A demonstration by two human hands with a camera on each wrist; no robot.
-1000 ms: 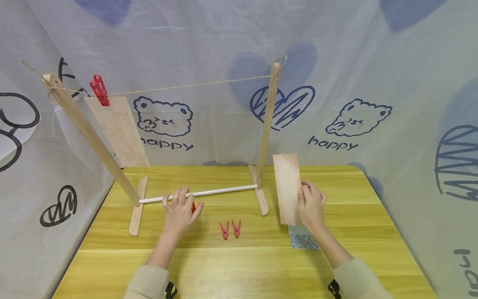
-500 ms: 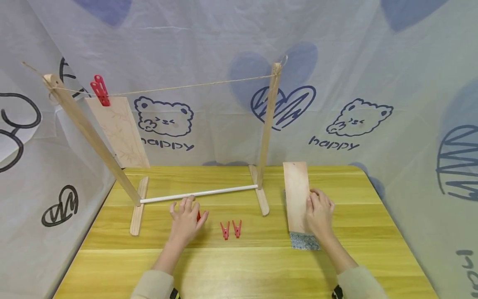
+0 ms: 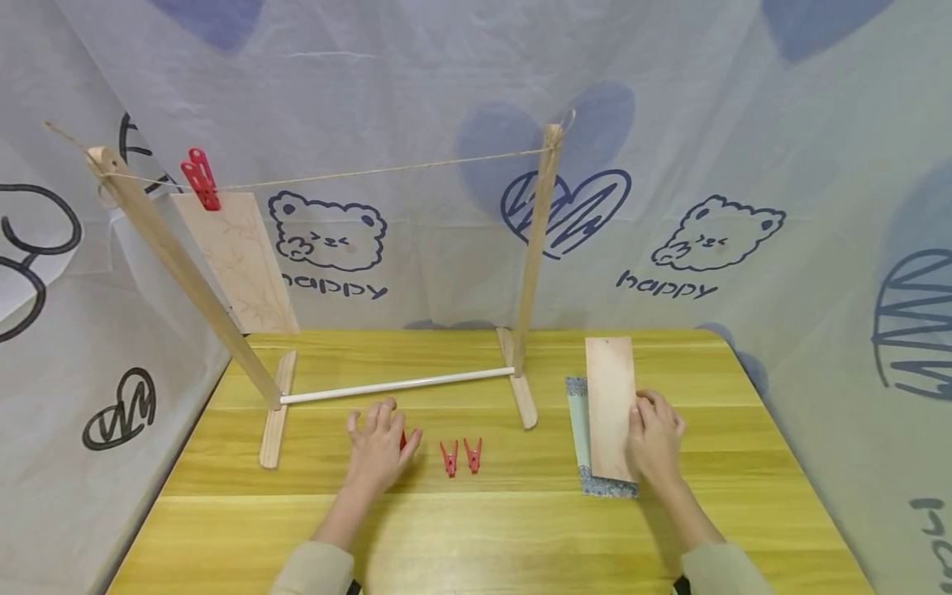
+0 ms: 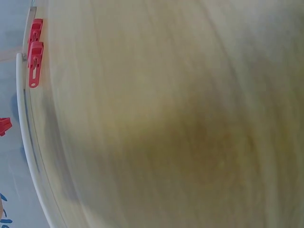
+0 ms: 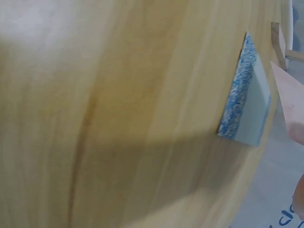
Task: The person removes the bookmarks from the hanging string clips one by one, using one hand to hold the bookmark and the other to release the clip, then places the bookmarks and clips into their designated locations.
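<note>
In the head view my right hand (image 3: 657,438) pinches the right edge of a pale pinkish paper strip (image 3: 611,409), held above a second strip, pale green with blue patterned ends (image 3: 578,426), which lies on the table. A corner of the pink strip (image 5: 289,97) shows in the right wrist view. My left hand (image 3: 378,446) hovers over the table with a red clothespin (image 3: 403,440) between thumb and fingers, mostly hidden; its tip (image 4: 4,126) pokes in at the left wrist view's edge. Two red clothespins (image 3: 461,457) lie just right of this hand.
A wooden stand with two posts (image 3: 537,248) carries a twine line (image 3: 387,170) and a white bottom rod (image 3: 397,385). From the line's left end hangs a pale strip (image 3: 238,264) under a red clothespin (image 3: 201,179). Printed cloth (image 3: 446,83) encloses the table (image 3: 476,537).
My right hand has moved right and nearer with the pink strip, uncovering the green strip's left side. My left hand has drifted right and nearer, away from the white rod, keeping the red clothespin.
</note>
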